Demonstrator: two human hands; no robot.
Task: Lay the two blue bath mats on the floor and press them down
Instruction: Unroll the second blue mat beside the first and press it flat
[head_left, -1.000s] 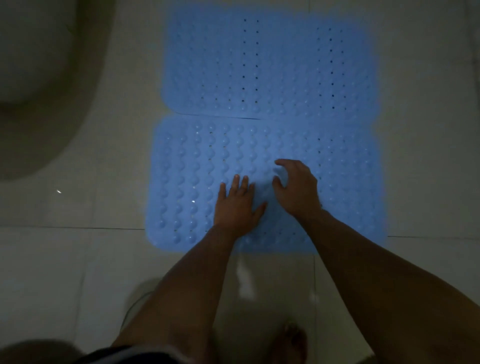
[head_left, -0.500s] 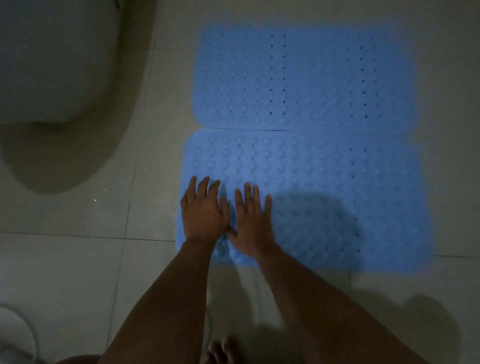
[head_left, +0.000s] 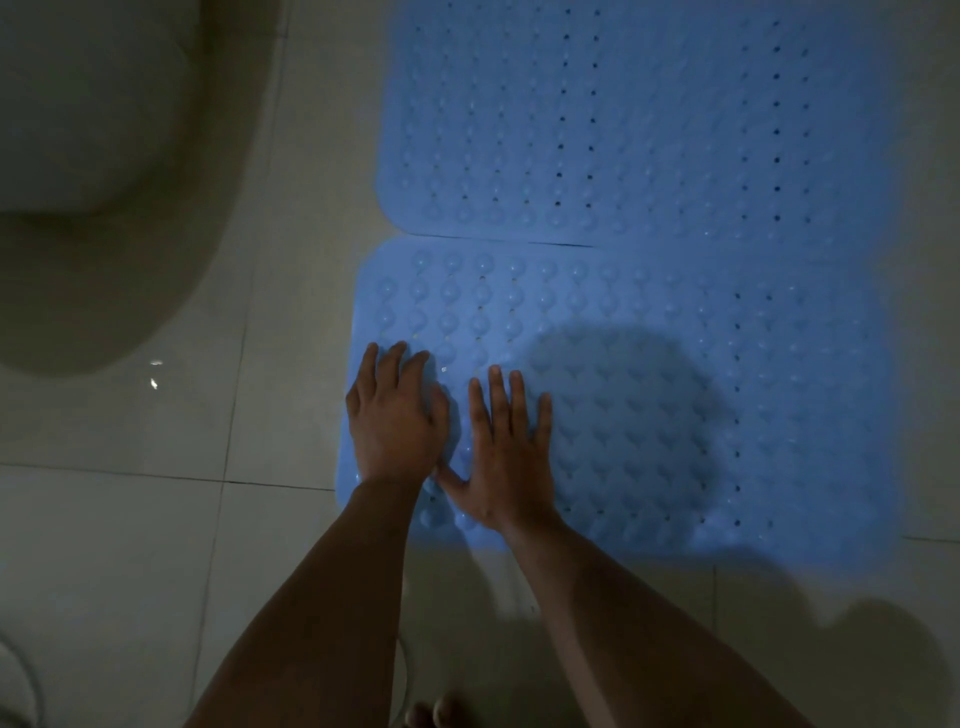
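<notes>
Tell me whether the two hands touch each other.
Touching. The head view shows the right hand thumb meeting the left hand near its wrist.

Both forearms are bare, no sleeves; the left hand (head_left: 397, 421) and right hand (head_left: 506, 457) wear no rings or gloves; toes (head_left: 434, 714) are bare.

We see the near bath mat (head_left: 649, 415) lying flat on the tiled floor (head_left: 130, 519), and the far bath mat (head_left: 623, 119) lies just behind it, their long edges meeting along one seam. Our left hand (head_left: 397, 421) rests palm down on the near mat's left end, close to its front left corner. Our right hand (head_left: 506, 457) lies flat just to the right of it, thumb touching the left hand. A toilet base (head_left: 93, 156) stands on the floor well to the left of both mats. Toes (head_left: 434, 714) show at the bottom edge, in front of the near mat.
</notes>
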